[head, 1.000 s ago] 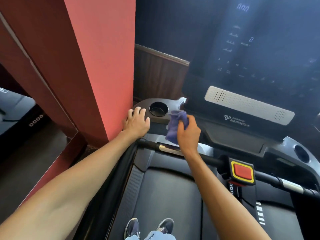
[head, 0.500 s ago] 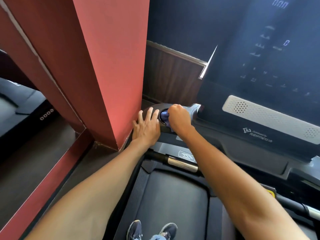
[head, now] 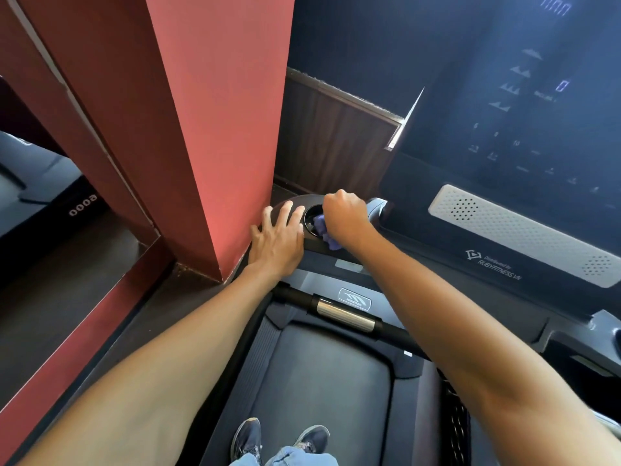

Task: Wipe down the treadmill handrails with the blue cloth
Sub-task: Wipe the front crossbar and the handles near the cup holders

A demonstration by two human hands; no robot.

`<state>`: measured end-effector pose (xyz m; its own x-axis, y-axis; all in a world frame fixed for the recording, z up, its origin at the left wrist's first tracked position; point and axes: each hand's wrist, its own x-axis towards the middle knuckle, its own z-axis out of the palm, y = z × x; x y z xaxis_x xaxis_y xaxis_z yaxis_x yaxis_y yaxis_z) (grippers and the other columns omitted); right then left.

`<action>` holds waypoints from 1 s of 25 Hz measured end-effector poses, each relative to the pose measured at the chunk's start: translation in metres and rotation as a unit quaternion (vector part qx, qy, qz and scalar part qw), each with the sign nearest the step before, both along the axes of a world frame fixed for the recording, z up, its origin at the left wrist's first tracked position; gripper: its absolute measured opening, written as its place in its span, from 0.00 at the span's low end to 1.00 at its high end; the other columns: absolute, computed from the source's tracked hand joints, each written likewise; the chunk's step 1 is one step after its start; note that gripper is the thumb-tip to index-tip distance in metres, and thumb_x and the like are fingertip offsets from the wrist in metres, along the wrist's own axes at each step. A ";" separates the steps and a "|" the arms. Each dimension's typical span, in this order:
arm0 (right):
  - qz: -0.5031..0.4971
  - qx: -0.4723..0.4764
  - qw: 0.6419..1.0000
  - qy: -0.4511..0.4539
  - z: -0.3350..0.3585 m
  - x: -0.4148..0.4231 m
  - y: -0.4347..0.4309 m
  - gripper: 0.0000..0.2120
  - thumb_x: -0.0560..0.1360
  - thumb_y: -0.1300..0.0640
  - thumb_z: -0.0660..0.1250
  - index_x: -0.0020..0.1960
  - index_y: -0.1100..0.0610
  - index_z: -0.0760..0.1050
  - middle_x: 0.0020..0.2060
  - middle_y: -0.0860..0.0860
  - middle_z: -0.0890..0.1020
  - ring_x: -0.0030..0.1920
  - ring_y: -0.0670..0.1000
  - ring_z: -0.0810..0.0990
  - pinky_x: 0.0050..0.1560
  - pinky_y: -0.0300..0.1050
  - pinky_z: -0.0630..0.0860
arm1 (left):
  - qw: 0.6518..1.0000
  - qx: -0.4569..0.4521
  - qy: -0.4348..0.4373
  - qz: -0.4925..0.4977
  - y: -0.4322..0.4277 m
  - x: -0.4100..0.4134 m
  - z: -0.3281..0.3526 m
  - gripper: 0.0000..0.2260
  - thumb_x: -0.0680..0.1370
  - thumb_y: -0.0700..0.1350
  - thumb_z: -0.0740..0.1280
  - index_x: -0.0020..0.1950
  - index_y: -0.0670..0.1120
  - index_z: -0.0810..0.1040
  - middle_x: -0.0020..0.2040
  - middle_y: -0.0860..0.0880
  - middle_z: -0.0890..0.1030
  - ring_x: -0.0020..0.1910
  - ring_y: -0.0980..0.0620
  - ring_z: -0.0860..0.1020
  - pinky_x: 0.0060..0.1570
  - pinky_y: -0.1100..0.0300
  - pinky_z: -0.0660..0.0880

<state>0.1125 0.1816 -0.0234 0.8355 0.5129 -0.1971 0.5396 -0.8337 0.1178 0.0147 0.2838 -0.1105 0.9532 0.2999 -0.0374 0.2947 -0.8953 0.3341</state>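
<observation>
My right hand [head: 346, 215] is curled into a fist around the blue cloth [head: 324, 230] and pushes it into the round cup holder [head: 311, 216] at the left end of the treadmill console. Only a bunch of cloth shows under the fist. My left hand [head: 279, 235] lies flat with spread fingers on the console's left corner, just beside the cup holder. The black front handrail [head: 342, 314] with its silver sensor band runs below both wrists, untouched.
A red pillar [head: 215, 129] stands tight against the treadmill's left side. The dark display console [head: 524, 129] with a grey speaker strip [head: 517, 230] rises on the right. The running belt [head: 322, 391] and my shoes lie below. A dark floor is to the left.
My right hand moved the cloth from in front of the console into the cup holder. The left hand stayed on the corner. The view shifted left.
</observation>
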 end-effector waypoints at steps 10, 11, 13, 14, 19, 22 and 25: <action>0.005 0.233 0.971 0.060 -0.044 -0.025 -0.010 0.12 0.81 0.55 0.62 0.55 0.62 0.79 0.52 0.59 0.83 0.51 0.59 0.80 0.48 0.46 0.69 | 1.000 0.017 -0.002 0.006 -0.004 0.000 -0.001 0.22 0.86 0.50 0.51 0.81 0.52 0.58 0.81 0.49 0.58 0.77 0.37 0.58 0.63 0.34 0.69; 0.046 0.213 0.974 0.070 -0.042 -0.027 -0.016 0.11 0.81 0.55 0.63 0.57 0.61 0.79 0.53 0.58 0.82 0.52 0.58 0.79 0.49 0.45 0.69 | 1.000 0.017 -0.002 0.005 -0.003 0.000 -0.001 0.22 0.86 0.50 0.50 0.81 0.51 0.58 0.81 0.49 0.58 0.77 0.37 0.58 0.63 0.34 0.69; 0.102 0.168 0.976 0.091 -0.032 -0.018 -0.026 0.12 0.82 0.53 0.63 0.56 0.59 0.81 0.51 0.57 0.82 0.51 0.57 0.80 0.49 0.44 0.70 | 1.000 0.011 0.001 0.008 -0.003 0.000 -0.001 0.22 0.86 0.50 0.49 0.81 0.52 0.58 0.81 0.49 0.58 0.78 0.37 0.57 0.64 0.34 0.69; 0.132 0.144 0.976 0.099 -0.022 -0.010 -0.030 0.14 0.83 0.52 0.62 0.56 0.58 0.83 0.51 0.56 0.83 0.51 0.56 0.80 0.49 0.45 0.71 | 1.000 0.007 0.001 0.009 -0.003 0.001 0.000 0.22 0.86 0.50 0.49 0.81 0.52 0.58 0.81 0.49 0.58 0.78 0.38 0.57 0.64 0.34 0.69; 0.183 -0.010 0.983 -0.002 -0.001 0.003 -0.024 0.13 0.81 0.54 0.65 0.58 0.59 0.83 0.54 0.56 0.82 0.57 0.57 0.78 0.50 0.48 0.73 | 1.000 0.013 -0.005 0.002 -0.001 -0.001 0.002 0.22 0.86 0.50 0.50 0.80 0.51 0.59 0.81 0.48 0.60 0.77 0.37 0.59 0.62 0.34 0.70; 0.072 0.146 0.985 -0.063 -0.027 -0.006 -0.002 0.06 0.74 0.65 0.69 0.42 0.68 0.81 0.40 0.65 0.82 0.43 0.66 0.81 0.36 0.51 0.68 | 1.000 0.028 -0.007 0.003 -0.002 -0.003 0.000 0.22 0.85 0.49 0.53 0.80 0.51 0.60 0.80 0.48 0.61 0.76 0.36 0.61 0.59 0.35 0.72; -0.034 0.216 0.976 0.006 -0.043 -0.005 0.000 0.11 0.78 0.57 0.66 0.44 0.60 0.85 0.40 0.59 0.85 0.42 0.61 0.81 0.38 0.48 0.69 | 0.999 0.031 -0.008 0.005 -0.003 -0.001 -0.003 0.22 0.85 0.49 0.55 0.79 0.51 0.60 0.80 0.48 0.61 0.76 0.36 0.61 0.59 0.34 0.72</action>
